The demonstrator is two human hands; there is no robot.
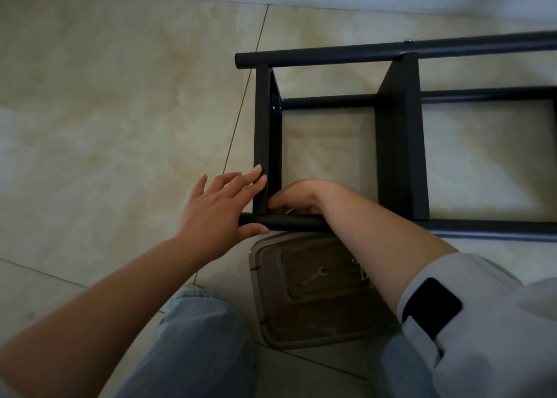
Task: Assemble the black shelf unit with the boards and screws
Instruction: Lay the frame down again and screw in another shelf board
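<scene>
The black shelf unit (391,120) lies on its side on the tiled floor (120,96), its long round poles running off to the right and two flat boards standing crosswise between them. The step in hand looks to be fastening the end board (266,126) to the near pole (289,223) at its lower corner.

The left hand (217,208) is spread open, its fingertips (258,173) pressing on the outer face of the end board while the thumb lies along the near pole. The right hand (297,199) reaches over the pole into the inside of that corner with its fingers curled. It seems to be working a screw or nut there, but nothing of the kind shows, so I cannot tell what it holds, if anything.

To do this well, the left hand should keep the board square and tight against the pole so the holes stay lined up. Starting the thread by fingers alone and turning gently until it catches would avoid cross-threading. Tightening with a tool is better left until the fastener seats.

Just beside the near pole, below the right forearm, a brown plastic tray (271,331) rests on the floor with a small wrench (315,275) lying in it and some small metal parts (361,272) at its right side, partly hidden by the arm. The second board (404,144) stands to the right of the corner and narrows the room for the wrist. The person's knee in light jeans (205,337) sits close to the tray.
</scene>
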